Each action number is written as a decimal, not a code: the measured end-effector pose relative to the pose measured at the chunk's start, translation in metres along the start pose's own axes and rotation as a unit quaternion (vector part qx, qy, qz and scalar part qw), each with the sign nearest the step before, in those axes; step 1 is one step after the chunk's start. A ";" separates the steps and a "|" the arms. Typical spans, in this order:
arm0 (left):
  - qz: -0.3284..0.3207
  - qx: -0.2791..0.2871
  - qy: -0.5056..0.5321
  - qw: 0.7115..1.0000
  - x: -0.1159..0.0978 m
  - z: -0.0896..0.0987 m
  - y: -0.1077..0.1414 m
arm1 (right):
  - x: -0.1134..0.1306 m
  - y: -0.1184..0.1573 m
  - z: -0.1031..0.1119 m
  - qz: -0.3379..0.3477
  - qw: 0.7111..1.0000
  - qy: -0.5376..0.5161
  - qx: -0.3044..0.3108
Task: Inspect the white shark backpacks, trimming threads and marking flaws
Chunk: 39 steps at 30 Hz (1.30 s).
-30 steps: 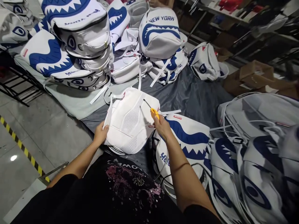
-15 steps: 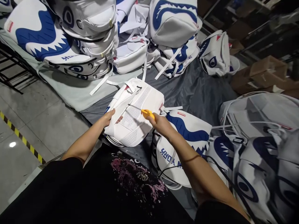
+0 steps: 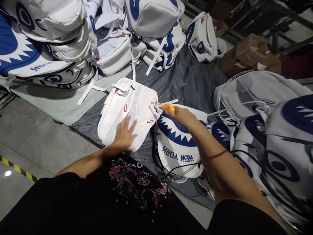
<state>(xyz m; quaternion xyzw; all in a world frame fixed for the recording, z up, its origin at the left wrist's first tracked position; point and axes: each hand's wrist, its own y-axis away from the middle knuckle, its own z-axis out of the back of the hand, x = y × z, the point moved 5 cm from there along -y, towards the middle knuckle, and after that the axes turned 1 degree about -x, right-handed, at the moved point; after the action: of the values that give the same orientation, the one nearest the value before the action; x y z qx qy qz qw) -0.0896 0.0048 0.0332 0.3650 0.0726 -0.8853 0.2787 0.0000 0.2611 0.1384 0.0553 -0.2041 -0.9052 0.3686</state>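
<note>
your left hand (image 3: 124, 134) is loose, its fingers spread over the lower part of the white backpack (image 3: 145, 98); you cannot tell how firmly it presses. that backpack lies on the dark sheet (image 3: 190, 81) in front of you, perforated panel up. your right hand (image 3: 183, 116) clasps an orange-handled tool (image 3: 168, 107) at the backpack's right edge, above the "new york" bag (image 3: 176, 143). more bags (image 3: 66, 49) are piled at the far left.

From here I see the left hand (image 3: 124, 135) spread over a white backpack (image 3: 146, 99), the right hand (image 3: 183, 116) gripping an orange-handled tool (image 3: 168, 107).
</note>
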 end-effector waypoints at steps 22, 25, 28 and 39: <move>0.155 -0.029 0.144 0.977 0.006 -0.041 0.003 | -0.036 0.129 -0.123 -0.067 0.983 -0.173 0.015; 0.157 -0.029 0.180 0.971 0.010 -0.046 0.003 | -0.034 0.148 -0.143 -0.036 0.984 -0.158 0.071; 0.163 -0.012 0.246 0.955 0.020 -0.048 -0.002 | -0.026 0.174 -0.167 -0.056 0.983 -0.150 0.093; 0.329 -0.098 0.469 0.813 0.104 0.051 0.036 | 0.070 0.182 -0.239 -0.118 0.990 -0.040 0.061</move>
<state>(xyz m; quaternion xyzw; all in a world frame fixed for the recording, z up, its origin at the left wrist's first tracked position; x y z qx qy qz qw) -0.1610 -0.0883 0.0013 0.7091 0.1559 -0.4500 0.5199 0.1269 0.0169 -0.0005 0.0650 -0.2657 -0.9297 0.2467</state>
